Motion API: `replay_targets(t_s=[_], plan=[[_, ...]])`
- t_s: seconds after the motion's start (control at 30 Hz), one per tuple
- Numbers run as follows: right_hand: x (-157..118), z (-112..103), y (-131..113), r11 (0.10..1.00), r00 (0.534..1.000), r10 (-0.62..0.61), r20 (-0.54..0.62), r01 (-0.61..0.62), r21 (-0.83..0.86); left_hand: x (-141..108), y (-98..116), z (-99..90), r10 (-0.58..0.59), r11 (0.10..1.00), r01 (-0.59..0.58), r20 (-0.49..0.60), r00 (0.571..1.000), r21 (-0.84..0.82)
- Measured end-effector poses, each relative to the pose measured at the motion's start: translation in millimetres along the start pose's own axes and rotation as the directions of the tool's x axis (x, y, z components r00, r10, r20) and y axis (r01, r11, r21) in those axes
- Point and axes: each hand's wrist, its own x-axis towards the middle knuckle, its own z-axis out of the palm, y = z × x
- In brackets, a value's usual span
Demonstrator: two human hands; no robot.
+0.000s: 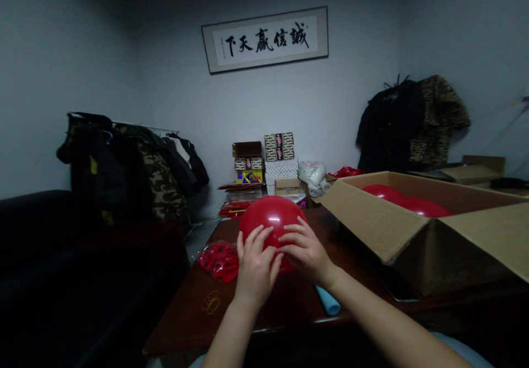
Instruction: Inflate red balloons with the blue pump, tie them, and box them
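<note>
A: Where was the balloon (pixel 273 212)?

B: Over the table (pixel 182 326), just beyond the fingers, on their far side.

A: Which hand was nearer to it?

B: Neither; both touched it. The left hand (pixel 257 266) lay against its near left part, the right hand (pixel 309 251) against its near right.

A: And the fingers?

B: Together they held the balloon. The lower tips drew in narrow and came close together at its near side; the upper ones spread over it. The neck was hidden, so I couldn't tell which tips had it.

A: Its long axis?

B: It looked roughly round, so I couldn't say.

A: Anything close by?

B: A bag (pixel 221 262) just left, bands (pixel 210 302) near left, a blue roll (pixel 328 301) near right, and a box (pixel 374 220) well right.
</note>
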Motion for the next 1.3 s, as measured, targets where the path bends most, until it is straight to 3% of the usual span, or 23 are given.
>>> replay_targets(t_s=[0.33,0.67,0.87,1.3], plan=[[12.1,-41.0,16.0,0.972,0.992,-0.126,0.033,0.130,-0.198,20.5,19.8,2.1,0.031,0.999,-0.033,-0.062,0.998,-0.028],[14.6,-99.9,37.2,0.909,0.982,-0.166,0.092,0.188,-0.372,57.7,63.2,10.9,0.062,0.995,-0.074,-0.154,0.986,-0.072],[9.5,-129.9,58.7,0.822,0.981,-0.153,0.117,0.192,-0.536,84.2,82.3,30.0,0.150,0.983,-0.168,-0.213,0.966,-0.071],[-3.3,-196.6,112.6,0.759,0.993,-0.072,0.090,0.113,-0.642,155.8,131.6,74.4,0.293,0.941,-0.327,-0.268,0.918,-0.091]])
